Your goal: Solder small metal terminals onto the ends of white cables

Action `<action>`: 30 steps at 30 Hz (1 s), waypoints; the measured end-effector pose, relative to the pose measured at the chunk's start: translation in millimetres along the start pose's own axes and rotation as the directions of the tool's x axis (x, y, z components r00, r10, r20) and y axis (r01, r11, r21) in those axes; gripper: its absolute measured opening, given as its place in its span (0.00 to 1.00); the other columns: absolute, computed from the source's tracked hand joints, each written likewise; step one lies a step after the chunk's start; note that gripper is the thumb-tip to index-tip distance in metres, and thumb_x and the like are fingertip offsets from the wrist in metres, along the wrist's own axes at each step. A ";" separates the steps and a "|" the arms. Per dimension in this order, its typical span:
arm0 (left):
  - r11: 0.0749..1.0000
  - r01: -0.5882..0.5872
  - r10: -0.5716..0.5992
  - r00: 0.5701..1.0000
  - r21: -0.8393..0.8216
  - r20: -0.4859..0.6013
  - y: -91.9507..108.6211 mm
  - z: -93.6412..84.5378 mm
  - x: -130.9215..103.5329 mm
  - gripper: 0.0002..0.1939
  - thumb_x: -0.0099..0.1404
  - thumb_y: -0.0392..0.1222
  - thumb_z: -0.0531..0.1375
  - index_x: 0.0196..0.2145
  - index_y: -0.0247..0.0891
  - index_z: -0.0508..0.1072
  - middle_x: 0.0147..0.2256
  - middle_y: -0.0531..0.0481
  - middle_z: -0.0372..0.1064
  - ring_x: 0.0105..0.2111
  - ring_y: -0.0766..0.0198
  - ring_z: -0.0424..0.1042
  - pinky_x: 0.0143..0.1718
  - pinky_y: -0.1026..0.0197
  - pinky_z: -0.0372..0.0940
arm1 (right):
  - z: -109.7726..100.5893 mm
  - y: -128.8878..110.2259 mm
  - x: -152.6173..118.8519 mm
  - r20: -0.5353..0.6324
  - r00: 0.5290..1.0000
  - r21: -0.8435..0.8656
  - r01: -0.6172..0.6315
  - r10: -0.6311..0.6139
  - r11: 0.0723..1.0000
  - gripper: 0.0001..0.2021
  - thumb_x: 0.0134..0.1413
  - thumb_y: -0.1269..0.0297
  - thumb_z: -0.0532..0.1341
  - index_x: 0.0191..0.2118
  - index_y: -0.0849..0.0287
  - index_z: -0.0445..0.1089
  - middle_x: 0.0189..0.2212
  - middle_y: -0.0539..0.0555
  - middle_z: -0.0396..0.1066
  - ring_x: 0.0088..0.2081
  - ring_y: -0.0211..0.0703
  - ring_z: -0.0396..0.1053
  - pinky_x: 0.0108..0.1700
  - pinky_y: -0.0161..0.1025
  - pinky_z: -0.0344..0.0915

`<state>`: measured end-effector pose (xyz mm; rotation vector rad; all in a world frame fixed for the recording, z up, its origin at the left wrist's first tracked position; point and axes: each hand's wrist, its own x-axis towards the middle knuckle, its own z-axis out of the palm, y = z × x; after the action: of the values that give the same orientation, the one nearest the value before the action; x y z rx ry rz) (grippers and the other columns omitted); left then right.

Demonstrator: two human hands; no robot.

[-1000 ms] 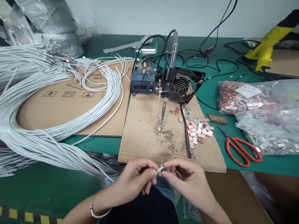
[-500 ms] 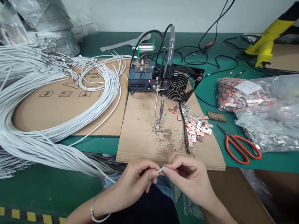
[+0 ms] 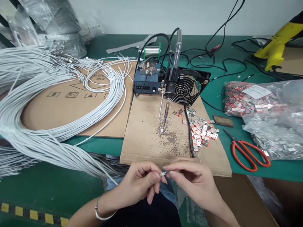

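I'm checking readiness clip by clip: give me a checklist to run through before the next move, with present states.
1. Left hand grips the white cable end: ok.
2. Right hand has hold of the cable's tip: cannot tell.
3. Soldering iron clamped, apart from both hands: ok.
4. Scissors away from both hands: ok.
5. Metal-and-orange pieces laid in neat rows: not ok, loosely scattered.

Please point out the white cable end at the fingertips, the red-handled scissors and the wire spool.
White cable end (image 3: 162, 174): head view, on its pale sheath.
Red-handled scissors (image 3: 236, 142): head view, where the handles meet.
Wire spool (image 3: 152, 50): head view, on the silvery winding.
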<state>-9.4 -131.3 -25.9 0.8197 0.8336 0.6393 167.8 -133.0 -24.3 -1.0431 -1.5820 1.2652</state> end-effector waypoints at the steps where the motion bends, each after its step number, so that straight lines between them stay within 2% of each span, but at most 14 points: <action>1: 1.000 0.021 -0.021 1.000 -0.008 0.005 -0.2 -0.4 0.7 0.21 0.56 0.56 0.62 0.26 0.32 0.70 0.16 0.55 0.64 0.10 0.76 0.59 0.10 0.73 0.45 | -0.3 -0.8 1.2 0.025 1.000 0.003 -0.002 0.002 1.000 0.07 0.55 0.70 0.60 0.32 0.57 0.76 0.22 0.53 0.73 0.25 0.41 0.68 0.25 0.37 0.62; 3: 0.999 0.045 -0.045 0.999 -0.022 0.012 -0.7 -0.7 2.2 0.21 0.55 0.56 0.63 0.25 0.32 0.70 0.15 0.55 0.64 0.10 0.76 0.58 0.09 0.74 0.44 | 0.2 -2.0 2.6 0.054 0.998 0.006 0.021 -0.022 1.000 0.08 0.55 0.71 0.59 0.31 0.57 0.77 0.22 0.53 0.73 0.25 0.40 0.68 0.26 0.37 0.62; 9: 1.000 0.029 -0.029 0.999 0.009 0.043 2.2 0.6 3.5 0.21 0.56 0.57 0.62 0.25 0.33 0.68 0.15 0.56 0.63 0.09 0.77 0.55 0.10 0.73 0.45 | 1.3 -1.8 0.6 0.015 0.997 -0.012 0.079 -0.079 0.997 0.10 0.53 0.74 0.60 0.35 0.54 0.78 0.21 0.52 0.73 0.24 0.40 0.67 0.25 0.37 0.62; 11: 0.996 0.003 -0.008 0.998 0.090 0.055 4.8 0.3 3.0 0.22 0.57 0.58 0.60 0.24 0.33 0.68 0.16 0.55 0.63 0.10 0.77 0.56 0.11 0.72 0.47 | 4.5 1.5 0.5 0.005 1.000 0.159 -0.023 0.022 0.987 0.08 0.52 0.72 0.61 0.33 0.54 0.78 0.21 0.53 0.73 0.24 0.39 0.67 0.25 0.35 0.61; 13: 0.976 -0.037 0.022 0.997 0.213 0.071 7.8 -1.0 2.4 0.22 0.59 0.58 0.57 0.24 0.33 0.68 0.17 0.55 0.61 0.12 0.76 0.56 0.12 0.72 0.48 | 9.7 6.5 1.6 0.036 0.986 0.381 -0.166 0.165 0.910 0.05 0.50 0.64 0.64 0.28 0.56 0.78 0.17 0.52 0.70 0.19 0.36 0.63 0.21 0.33 0.59; 14: 0.960 -0.059 0.040 0.996 0.275 0.075 9.3 -1.9 2.3 0.22 0.61 0.57 0.56 0.23 0.33 0.69 0.17 0.55 0.60 0.13 0.75 0.57 0.13 0.71 0.49 | 12.3 9.1 2.5 0.063 0.973 0.458 -0.224 0.220 0.860 0.09 0.49 0.58 0.65 0.26 0.57 0.78 0.15 0.51 0.68 0.17 0.34 0.59 0.19 0.32 0.56; 16: 0.924 -0.097 0.071 0.994 0.371 0.082 12.2 -3.8 2.5 0.21 0.63 0.54 0.55 0.23 0.33 0.69 0.16 0.55 0.58 0.14 0.74 0.58 0.14 0.71 0.51 | 15.7 13.0 4.7 0.096 0.956 0.516 -0.287 0.279 0.807 0.16 0.46 0.50 0.65 0.24 0.59 0.77 0.12 0.49 0.64 0.13 0.29 0.51 0.15 0.30 0.49; 19: 0.897 -0.130 0.117 0.991 0.422 0.058 15.5 -5.6 3.1 0.18 0.64 0.51 0.55 0.25 0.33 0.70 0.19 0.54 0.62 0.15 0.73 0.60 0.16 0.70 0.54 | 13.1 13.0 6.4 0.113 0.941 0.519 -0.329 0.318 0.789 0.16 0.48 0.51 0.65 0.26 0.61 0.78 0.12 0.49 0.64 0.12 0.27 0.47 0.13 0.28 0.44; 22: 0.902 -0.150 0.153 0.988 0.405 0.026 16.7 -5.0 2.5 0.15 0.64 0.49 0.56 0.29 0.34 0.71 0.21 0.54 0.63 0.16 0.73 0.61 0.17 0.70 0.55 | 5.0 6.7 4.5 0.082 0.943 0.477 -0.321 0.322 0.818 0.08 0.48 0.60 0.66 0.32 0.58 0.78 0.18 0.51 0.70 0.14 0.28 0.52 0.15 0.28 0.49; 25: 0.897 -0.154 0.172 0.985 0.415 -0.006 16.2 -2.9 0.3 0.13 0.64 0.47 0.56 0.30 0.34 0.70 0.21 0.55 0.62 0.16 0.73 0.62 0.17 0.71 0.56 | -0.6 -1.2 1.7 -0.031 0.962 0.315 -0.248 0.272 0.916 0.05 0.45 0.67 0.67 0.32 0.55 0.77 0.17 0.48 0.66 0.18 0.33 0.57 0.19 0.30 0.55; 28: 0.883 -0.143 0.177 0.984 0.447 -0.034 16.0 -1.0 -2.1 0.12 0.63 0.46 0.57 0.29 0.34 0.71 0.21 0.55 0.62 0.17 0.73 0.63 0.18 0.70 0.57 | -3.5 -7.6 1.8 -0.080 0.971 0.111 -0.215 0.225 0.970 0.01 0.46 0.66 0.66 0.28 0.57 0.75 0.14 0.46 0.60 0.18 0.33 0.56 0.19 0.31 0.54; 30: 0.885 -0.127 0.164 0.985 0.448 -0.045 16.3 0.2 -2.9 0.12 0.63 0.47 0.58 0.29 0.34 0.71 0.21 0.55 0.62 0.17 0.72 0.63 0.18 0.70 0.57 | -4.6 -9.6 2.6 -0.054 0.978 -0.003 -0.201 0.201 0.980 0.05 0.49 0.65 0.64 0.26 0.58 0.74 0.14 0.47 0.60 0.18 0.34 0.55 0.19 0.32 0.52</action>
<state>-13.5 -124.9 -11.3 1.2890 1.0189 0.6256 170.4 -130.7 -13.9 -1.2575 -1.4710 1.3540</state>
